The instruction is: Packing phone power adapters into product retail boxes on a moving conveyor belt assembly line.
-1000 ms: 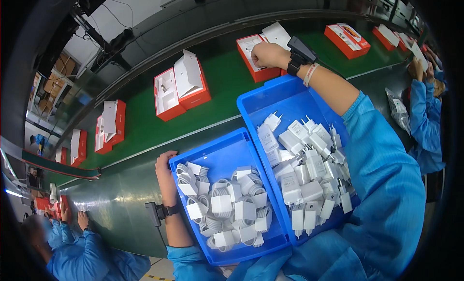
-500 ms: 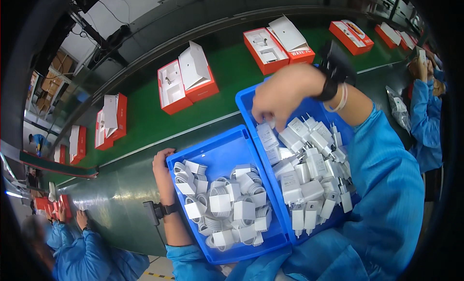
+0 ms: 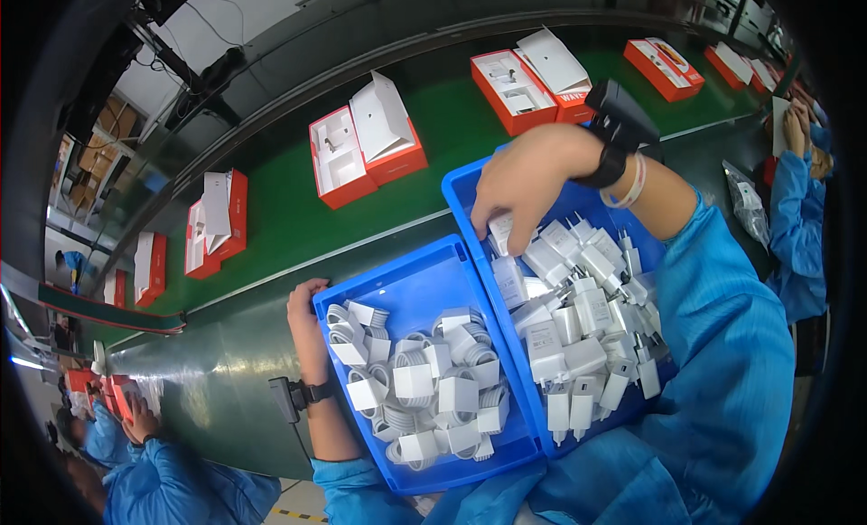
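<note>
the right hand (image 3: 533,173) grips a charger (image 3: 499,234) at 11 o'clock in the charger tray (image 3: 578,198), likely by fingertips because neighbours crowd it, while the left hand (image 3: 307,322), whose grip cannot be told, rests against the cable tray (image 3: 415,290) at 10 o'clock, perhaps to steady it.

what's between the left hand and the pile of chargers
In the head view, a blue tray of bundled white cables lies between the left hand and the chargers, then the left wall of the second blue tray.
</note>
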`<move>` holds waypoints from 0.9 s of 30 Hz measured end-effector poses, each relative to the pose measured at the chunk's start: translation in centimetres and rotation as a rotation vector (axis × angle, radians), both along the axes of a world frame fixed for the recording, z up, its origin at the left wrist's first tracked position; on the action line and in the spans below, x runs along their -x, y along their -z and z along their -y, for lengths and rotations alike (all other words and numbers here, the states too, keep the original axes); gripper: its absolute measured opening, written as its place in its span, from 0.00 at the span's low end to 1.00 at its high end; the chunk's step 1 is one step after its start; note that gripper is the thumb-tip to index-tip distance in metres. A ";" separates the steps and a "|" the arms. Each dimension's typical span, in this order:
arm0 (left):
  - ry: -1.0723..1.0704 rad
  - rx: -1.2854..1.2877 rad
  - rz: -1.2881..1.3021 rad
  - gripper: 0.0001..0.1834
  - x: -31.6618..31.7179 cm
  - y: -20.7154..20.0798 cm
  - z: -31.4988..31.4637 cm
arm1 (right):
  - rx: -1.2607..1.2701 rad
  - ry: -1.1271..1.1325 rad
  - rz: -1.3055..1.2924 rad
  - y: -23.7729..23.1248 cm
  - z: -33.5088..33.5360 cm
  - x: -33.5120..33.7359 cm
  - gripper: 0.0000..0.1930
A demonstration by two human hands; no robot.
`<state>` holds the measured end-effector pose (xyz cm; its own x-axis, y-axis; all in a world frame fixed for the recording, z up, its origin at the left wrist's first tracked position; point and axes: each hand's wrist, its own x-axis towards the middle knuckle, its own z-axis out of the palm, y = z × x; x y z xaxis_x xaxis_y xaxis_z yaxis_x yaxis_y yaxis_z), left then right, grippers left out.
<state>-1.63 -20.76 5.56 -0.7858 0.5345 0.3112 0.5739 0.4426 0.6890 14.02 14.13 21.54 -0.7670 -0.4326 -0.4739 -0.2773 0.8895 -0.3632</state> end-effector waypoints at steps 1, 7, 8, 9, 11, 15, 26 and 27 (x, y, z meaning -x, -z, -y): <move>-0.001 -0.002 0.000 0.13 0.0 0.0 -0.1 | -0.002 -0.001 0.000 -0.7 -0.6 0.1 0.25; 0.002 -0.009 0.025 0.13 -0.1 -0.3 -0.1 | 0.984 -0.042 0.339 -0.1 -1.0 0.3 0.23; -0.001 -0.004 0.013 0.14 -0.1 -0.3 -0.1 | 1.065 -0.098 0.334 0.3 -0.2 0.5 0.25; -0.002 0.000 0.000 0.14 -0.1 -0.3 -0.2 | 1.065 -0.093 0.329 1.2 0.6 0.7 0.25; -0.001 -0.005 0.003 0.14 -0.1 -0.2 -0.1 | 1.428 0.091 0.684 3.3 2.4 1.1 0.28; 0.007 -0.010 0.001 0.15 -0.1 -0.3 -0.1 | 1.492 0.130 0.770 4.5 4.5 0.8 0.28; 0.027 -0.018 -0.003 0.16 0.0 -0.2 0.0 | 1.562 0.277 0.776 5.0 6.7 0.1 0.30; 0.026 -0.009 -0.026 0.16 0.1 -0.2 0.0 | 1.559 0.273 0.775 5.1 6.5 0.5 0.30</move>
<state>-1.74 -20.80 5.72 -0.7631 0.5522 0.3358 0.6029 0.4211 0.6776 13.51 7.67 16.49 -0.7074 -0.7057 -0.0391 0.4395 -0.3959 -0.8063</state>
